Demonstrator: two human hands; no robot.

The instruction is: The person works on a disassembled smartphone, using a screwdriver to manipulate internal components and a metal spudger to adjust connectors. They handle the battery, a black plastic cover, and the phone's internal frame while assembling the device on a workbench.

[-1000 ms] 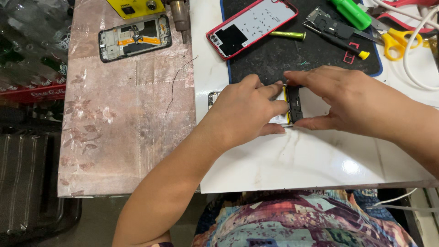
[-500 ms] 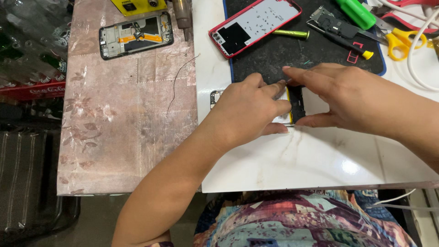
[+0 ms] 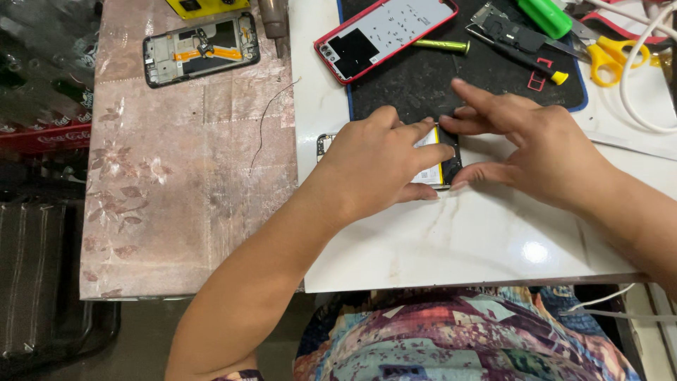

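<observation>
Opened phone [image 3: 441, 159] is lying flat on the white marble-look tabletop [image 3: 479, 240], just below the edge of the black work mat [image 3: 423, 85]. Mostly hidden under the hands; only a white-and-yellow battery face and a dark end section are seen. Judged light, thin and rigid, but fragile: exposed battery and flex parts should not be bent or pierced. Glossy top is likely slippery, so the phone is best taken by its long side edges, not by the battery face.

Left hand [image 3: 377, 166] is laid flat over the phone, fingers spread narrow, pressing it down rather than gripping. Right hand [image 3: 536, 144] is pinched at the phone's right end, index finger on the upper corner, thumb at the lower edge.

On the mat: red phone back cover [image 3: 384, 35], yellow-green rod-shaped tool [image 3: 441, 46], small black board part [image 3: 511, 28]. Yellow-handled scissors [image 3: 610, 56] and a white cable [image 3: 635, 85] are set to the right. Second stripped phone frame [image 3: 201, 49] is lying well apart on the pink patterned table [image 3: 176, 176].
</observation>
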